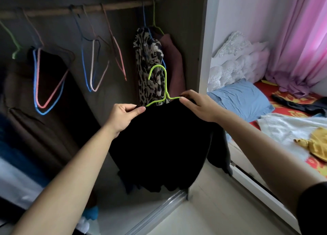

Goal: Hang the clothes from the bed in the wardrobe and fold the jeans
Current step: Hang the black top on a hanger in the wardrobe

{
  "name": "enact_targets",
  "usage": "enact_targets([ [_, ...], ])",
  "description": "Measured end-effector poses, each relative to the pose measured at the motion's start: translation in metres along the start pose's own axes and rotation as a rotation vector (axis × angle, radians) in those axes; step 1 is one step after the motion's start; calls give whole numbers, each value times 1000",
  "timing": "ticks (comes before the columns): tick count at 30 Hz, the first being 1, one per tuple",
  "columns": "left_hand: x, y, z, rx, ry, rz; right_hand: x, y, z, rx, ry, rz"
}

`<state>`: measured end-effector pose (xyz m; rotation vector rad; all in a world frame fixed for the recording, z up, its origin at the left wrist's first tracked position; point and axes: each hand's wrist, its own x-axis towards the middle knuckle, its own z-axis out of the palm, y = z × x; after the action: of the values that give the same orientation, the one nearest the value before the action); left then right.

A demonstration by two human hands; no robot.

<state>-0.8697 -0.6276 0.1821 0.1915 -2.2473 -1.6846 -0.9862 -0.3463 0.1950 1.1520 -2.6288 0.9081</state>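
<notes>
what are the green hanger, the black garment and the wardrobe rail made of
The green hanger: thin rod, matte bright coating, likely coated wire or plastic. The black garment: soft matte fabric, hangs limp; weave too dark to tell. The wardrobe rail: brownish round bar, probably wood, though dim light leaves it open.

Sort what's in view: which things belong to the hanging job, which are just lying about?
Job: black garment on green hanger, pinched by left hand and right hand; wardrobe rail; yellow garment, white garment on the bed.
Lying about: blue pillow; pink curtain.
</notes>
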Motion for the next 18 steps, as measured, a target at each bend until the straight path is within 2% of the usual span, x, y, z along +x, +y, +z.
enact_targets([
  [4,2,4,-7,53,14,21,-10,28,5,-126,29,27],
  [7,4,7,-9,164,6,98,-9,25,7,-74,162,-23],
  [9,6,8,-12,145,57,100,-8,18,7,-17,205,-13],
  [12,7,6,-20,98,127,106,-7,2,-2,108,75,36],
  [15,9,0,-31,162,156,197,-8,-20,-15,265,-102,33],
  [18,14,-7,-38,225,179,237,-6,-45,-21,352,-117,52],
])
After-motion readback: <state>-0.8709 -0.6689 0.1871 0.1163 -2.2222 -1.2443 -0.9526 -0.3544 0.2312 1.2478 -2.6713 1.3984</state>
